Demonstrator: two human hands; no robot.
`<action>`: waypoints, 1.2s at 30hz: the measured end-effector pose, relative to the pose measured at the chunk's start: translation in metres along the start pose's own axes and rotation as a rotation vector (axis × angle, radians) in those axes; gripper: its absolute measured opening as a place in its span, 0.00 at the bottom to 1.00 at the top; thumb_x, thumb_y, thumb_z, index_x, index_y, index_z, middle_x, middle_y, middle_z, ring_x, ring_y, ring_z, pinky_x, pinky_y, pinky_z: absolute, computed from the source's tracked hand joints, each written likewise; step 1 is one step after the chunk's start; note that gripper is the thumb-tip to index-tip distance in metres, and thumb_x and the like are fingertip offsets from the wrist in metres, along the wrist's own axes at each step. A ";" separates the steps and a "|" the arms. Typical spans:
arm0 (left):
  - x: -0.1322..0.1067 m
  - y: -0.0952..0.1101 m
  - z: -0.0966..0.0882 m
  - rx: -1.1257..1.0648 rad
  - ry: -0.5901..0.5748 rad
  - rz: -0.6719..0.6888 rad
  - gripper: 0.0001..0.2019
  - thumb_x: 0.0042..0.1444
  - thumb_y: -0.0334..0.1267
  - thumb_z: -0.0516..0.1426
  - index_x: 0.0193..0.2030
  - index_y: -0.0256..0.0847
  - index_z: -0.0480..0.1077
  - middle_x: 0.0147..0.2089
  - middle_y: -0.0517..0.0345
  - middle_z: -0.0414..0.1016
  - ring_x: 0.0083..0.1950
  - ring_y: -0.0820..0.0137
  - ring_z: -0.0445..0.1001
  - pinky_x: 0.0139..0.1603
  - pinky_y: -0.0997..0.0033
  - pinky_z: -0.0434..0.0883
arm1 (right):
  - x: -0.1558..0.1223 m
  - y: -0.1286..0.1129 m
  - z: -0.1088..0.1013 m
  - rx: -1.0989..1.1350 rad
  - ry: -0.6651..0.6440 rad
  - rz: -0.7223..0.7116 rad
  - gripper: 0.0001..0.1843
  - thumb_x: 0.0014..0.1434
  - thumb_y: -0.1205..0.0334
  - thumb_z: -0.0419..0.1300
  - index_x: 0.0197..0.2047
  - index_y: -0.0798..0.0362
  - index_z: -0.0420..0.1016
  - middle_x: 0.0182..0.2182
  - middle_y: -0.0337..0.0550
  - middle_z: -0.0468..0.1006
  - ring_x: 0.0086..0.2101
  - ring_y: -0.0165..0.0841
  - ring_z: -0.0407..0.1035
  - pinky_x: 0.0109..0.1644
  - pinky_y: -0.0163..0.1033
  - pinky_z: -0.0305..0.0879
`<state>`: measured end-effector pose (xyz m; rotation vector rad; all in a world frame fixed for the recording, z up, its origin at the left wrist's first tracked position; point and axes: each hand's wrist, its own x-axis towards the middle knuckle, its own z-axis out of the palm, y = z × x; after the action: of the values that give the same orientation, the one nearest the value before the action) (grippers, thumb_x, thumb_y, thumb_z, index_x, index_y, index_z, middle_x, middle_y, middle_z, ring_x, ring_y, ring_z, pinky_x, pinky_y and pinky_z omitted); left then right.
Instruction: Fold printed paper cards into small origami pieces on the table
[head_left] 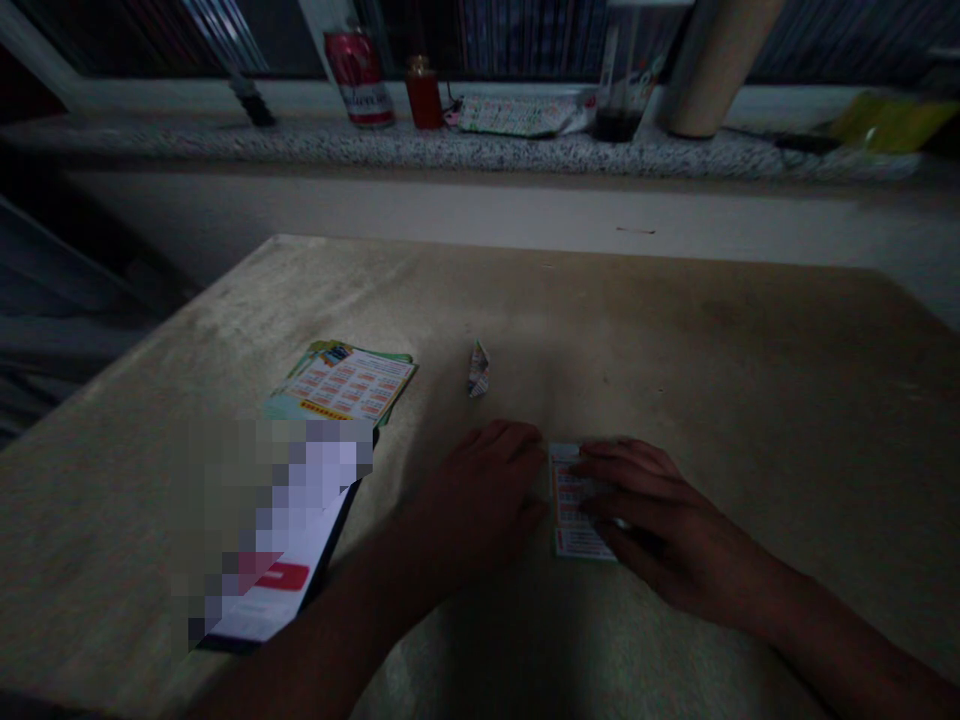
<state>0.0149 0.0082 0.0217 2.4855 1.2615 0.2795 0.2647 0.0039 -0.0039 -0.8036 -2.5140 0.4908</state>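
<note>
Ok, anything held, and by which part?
The right hand covers the right part of the card; a grip can't be confirmed. Nothing shows in the left hand.

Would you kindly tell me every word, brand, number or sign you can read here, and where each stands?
"Budweiser", probably: blurred white script on the red can.
Red mark on the lit screen: partly pixelated, unreadable.
Card stack and card at the right hand: print too small.
Folded paper: print too small.
Nothing reads with certainty.

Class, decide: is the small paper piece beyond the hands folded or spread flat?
Folded: the small paper piece has a narrow, pointed shape with angled sides.
</note>
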 end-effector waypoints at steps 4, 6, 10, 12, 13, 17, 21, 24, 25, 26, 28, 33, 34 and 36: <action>0.000 0.000 0.001 -0.011 0.009 -0.003 0.17 0.61 0.32 0.59 0.57 0.34 0.70 0.60 0.45 0.70 0.61 0.56 0.68 0.64 0.51 0.67 | 0.001 -0.001 -0.001 0.004 -0.026 0.003 0.14 0.65 0.71 0.58 0.51 0.50 0.77 0.58 0.50 0.76 0.63 0.43 0.63 0.66 0.57 0.59; -0.001 -0.001 0.002 -0.011 0.010 0.001 0.16 0.61 0.32 0.59 0.56 0.35 0.70 0.60 0.46 0.71 0.61 0.57 0.68 0.64 0.51 0.67 | 0.002 0.000 -0.002 0.006 -0.027 -0.007 0.14 0.65 0.71 0.58 0.51 0.50 0.78 0.58 0.50 0.76 0.63 0.44 0.64 0.66 0.57 0.60; -0.001 -0.001 0.001 0.009 0.014 0.005 0.15 0.62 0.33 0.59 0.55 0.37 0.70 0.61 0.46 0.71 0.61 0.55 0.68 0.64 0.50 0.68 | 0.001 0.003 -0.001 -0.002 -0.014 -0.015 0.14 0.64 0.70 0.59 0.51 0.50 0.78 0.58 0.50 0.76 0.63 0.44 0.64 0.66 0.57 0.61; -0.001 -0.001 0.000 0.010 0.011 0.007 0.15 0.61 0.33 0.59 0.55 0.37 0.70 0.61 0.45 0.71 0.61 0.55 0.69 0.64 0.49 0.68 | 0.000 0.004 -0.001 -0.003 -0.013 -0.012 0.14 0.64 0.70 0.59 0.51 0.50 0.79 0.58 0.51 0.77 0.63 0.45 0.64 0.66 0.57 0.61; -0.001 -0.001 0.000 0.007 0.008 0.007 0.15 0.61 0.33 0.59 0.55 0.37 0.70 0.60 0.45 0.71 0.61 0.54 0.69 0.64 0.49 0.68 | 0.000 0.004 -0.001 -0.003 -0.011 -0.011 0.14 0.64 0.70 0.60 0.50 0.50 0.79 0.58 0.51 0.77 0.63 0.45 0.65 0.66 0.57 0.61; 0.000 0.000 0.000 -0.009 0.018 0.015 0.15 0.61 0.33 0.59 0.55 0.37 0.70 0.60 0.46 0.71 0.61 0.56 0.69 0.64 0.50 0.68 | 0.001 0.003 0.000 -0.001 0.011 -0.011 0.13 0.64 0.70 0.59 0.49 0.50 0.79 0.57 0.50 0.78 0.62 0.45 0.66 0.66 0.57 0.62; -0.001 0.000 0.001 -0.010 0.020 0.012 0.15 0.62 0.33 0.59 0.55 0.38 0.70 0.59 0.47 0.71 0.60 0.56 0.69 0.64 0.50 0.68 | 0.002 0.002 0.000 -0.002 0.012 -0.017 0.13 0.64 0.70 0.59 0.50 0.50 0.78 0.57 0.51 0.77 0.62 0.45 0.66 0.66 0.57 0.61; -0.001 -0.001 0.001 -0.007 0.020 0.007 0.15 0.61 0.33 0.60 0.55 0.37 0.70 0.59 0.47 0.71 0.60 0.56 0.69 0.64 0.50 0.68 | 0.001 0.001 0.000 0.001 -0.004 -0.005 0.14 0.64 0.70 0.59 0.51 0.50 0.78 0.58 0.51 0.77 0.63 0.44 0.64 0.66 0.57 0.60; -0.001 -0.001 0.001 -0.006 0.020 0.010 0.15 0.61 0.33 0.60 0.55 0.37 0.70 0.59 0.47 0.71 0.60 0.56 0.69 0.64 0.51 0.68 | 0.001 0.001 0.000 0.002 -0.008 -0.002 0.14 0.64 0.71 0.59 0.51 0.50 0.77 0.58 0.50 0.76 0.63 0.44 0.64 0.67 0.57 0.59; -0.001 -0.001 0.001 -0.004 0.018 0.012 0.16 0.61 0.33 0.60 0.55 0.36 0.70 0.59 0.46 0.71 0.60 0.56 0.68 0.63 0.51 0.68 | 0.001 0.001 0.000 0.004 -0.013 0.000 0.14 0.64 0.71 0.59 0.51 0.50 0.77 0.58 0.50 0.76 0.63 0.44 0.63 0.67 0.57 0.59; -0.001 -0.001 0.001 0.005 0.014 0.018 0.16 0.61 0.33 0.60 0.56 0.35 0.70 0.60 0.46 0.71 0.60 0.55 0.68 0.64 0.50 0.68 | 0.001 0.001 0.000 0.004 -0.015 0.000 0.15 0.64 0.71 0.59 0.52 0.50 0.76 0.58 0.50 0.76 0.63 0.43 0.63 0.66 0.58 0.59; 0.000 -0.001 0.002 0.023 0.015 0.011 0.17 0.62 0.33 0.59 0.57 0.35 0.70 0.61 0.45 0.70 0.61 0.54 0.68 0.64 0.49 0.68 | 0.002 0.002 0.000 -0.006 -0.017 -0.011 0.13 0.65 0.70 0.58 0.51 0.49 0.77 0.58 0.50 0.77 0.63 0.44 0.65 0.66 0.59 0.60; 0.000 0.000 0.002 0.021 0.012 0.008 0.17 0.62 0.34 0.59 0.57 0.35 0.70 0.61 0.45 0.70 0.62 0.54 0.68 0.64 0.49 0.67 | 0.002 0.002 0.000 -0.007 -0.014 -0.014 0.13 0.64 0.70 0.59 0.50 0.49 0.77 0.58 0.50 0.77 0.62 0.45 0.65 0.66 0.59 0.60; 0.000 0.001 0.001 0.015 0.005 0.008 0.16 0.62 0.33 0.59 0.57 0.35 0.70 0.61 0.45 0.70 0.61 0.54 0.68 0.64 0.49 0.67 | 0.002 0.001 0.000 -0.005 -0.006 -0.011 0.13 0.64 0.70 0.59 0.50 0.49 0.78 0.57 0.50 0.77 0.62 0.45 0.66 0.66 0.58 0.61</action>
<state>0.0158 0.0079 0.0210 2.5046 1.2602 0.2797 0.2637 0.0063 -0.0033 -0.7907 -2.5247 0.4843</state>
